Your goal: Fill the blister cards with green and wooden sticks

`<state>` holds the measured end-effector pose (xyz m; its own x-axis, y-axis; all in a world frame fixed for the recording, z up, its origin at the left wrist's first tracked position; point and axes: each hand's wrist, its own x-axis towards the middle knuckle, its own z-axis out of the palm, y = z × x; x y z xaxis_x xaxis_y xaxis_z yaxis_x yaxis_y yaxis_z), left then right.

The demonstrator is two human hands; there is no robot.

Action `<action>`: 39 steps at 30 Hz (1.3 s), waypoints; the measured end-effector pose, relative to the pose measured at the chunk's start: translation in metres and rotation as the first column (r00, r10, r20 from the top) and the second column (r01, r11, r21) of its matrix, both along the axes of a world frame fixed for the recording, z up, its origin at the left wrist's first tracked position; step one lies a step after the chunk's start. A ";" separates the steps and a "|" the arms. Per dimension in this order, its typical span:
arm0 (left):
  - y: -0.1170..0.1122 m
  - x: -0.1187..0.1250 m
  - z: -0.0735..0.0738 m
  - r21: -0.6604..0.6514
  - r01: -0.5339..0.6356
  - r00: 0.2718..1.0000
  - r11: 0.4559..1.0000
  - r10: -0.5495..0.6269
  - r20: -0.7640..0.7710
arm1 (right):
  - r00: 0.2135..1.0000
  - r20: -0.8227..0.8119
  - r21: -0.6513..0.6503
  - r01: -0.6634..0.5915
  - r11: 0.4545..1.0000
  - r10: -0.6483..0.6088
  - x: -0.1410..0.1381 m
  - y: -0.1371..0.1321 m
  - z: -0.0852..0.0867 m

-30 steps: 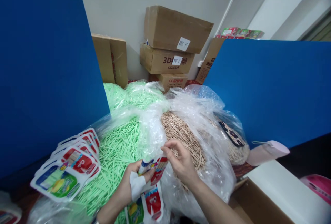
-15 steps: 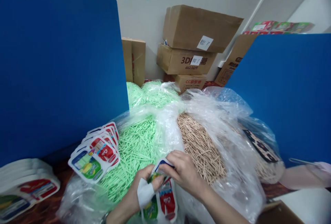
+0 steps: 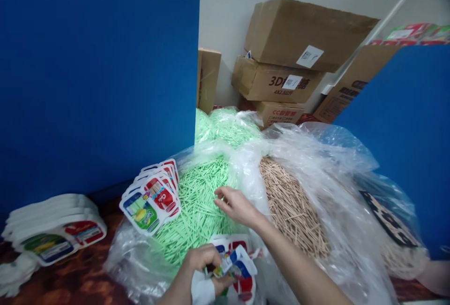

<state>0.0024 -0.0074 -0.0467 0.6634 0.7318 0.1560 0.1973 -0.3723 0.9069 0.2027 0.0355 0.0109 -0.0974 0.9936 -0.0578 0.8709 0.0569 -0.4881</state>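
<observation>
My left hand [image 3: 207,267], with a white wrap around its thumb side, grips a bottle-shaped printed pouch [image 3: 242,267] at the bottom centre. The pouch is red, green and blue with white edges; its top looks pulled apart. Over the heap of thin pale green sticks [image 3: 193,202] hovers my right hand [image 3: 237,205], fingers apart and slightly bent, holding nothing that I can make out. Thin brown sticks [image 3: 291,206] lie in clear plastic to its right. A fanned pile of similar pouches [image 3: 151,202] rests on the green heap's left side.
A stack of white-edged printed packs [image 3: 56,230] stands on the patterned red-brown surface [image 3: 87,279] at left. Blue partitions [image 3: 98,75] rise on both sides. Cardboard boxes [image 3: 298,37] are piled at the back. Clear plastic bags [image 3: 337,192] spread around the sticks.
My right hand has let go of the pouch and moved up over the green sticks. My left hand still holds the pouch, now lower. The view has swung left.
</observation>
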 end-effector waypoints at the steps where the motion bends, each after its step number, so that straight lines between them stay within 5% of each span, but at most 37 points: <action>1: -0.001 -0.001 -0.004 0.021 -0.008 1.000 1.000 0.008 -0.009 | 0.995 0.100 -0.020 0.011 1.000 -0.009 -0.004 0.003 -0.006; 7: -0.002 -0.006 -0.007 0.030 -0.057 0.998 0.998 0.058 -0.037 | 0.923 0.363 -0.075 0.167 0.983 -0.130 -0.007 -0.002 -0.017; 13: 0.000 -0.006 -0.011 -0.012 0.055 0.998 0.998 -0.055 -0.006 | 0.837 0.516 -0.036 0.232 0.972 -0.181 -0.030 0.002 -0.025; 29: -0.002 -0.012 0.003 -0.199 -0.035 0.998 0.979 0.046 0.048 | 0.829 0.518 -0.079 0.293 0.953 -0.212 -0.037 0.024 -0.042; 39: 0.003 -0.017 0.028 -0.301 -0.026 1.000 0.953 0.029 0.004 | 0.889 0.357 -0.097 0.342 0.935 -0.288 -0.040 0.021 -0.052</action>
<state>-0.0145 -0.0043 -0.0186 0.6419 0.7637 -0.0684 0.1953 -0.0767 0.9777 0.1631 0.0570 -0.0412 0.2707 0.9447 -0.1852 0.9427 -0.2991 -0.1478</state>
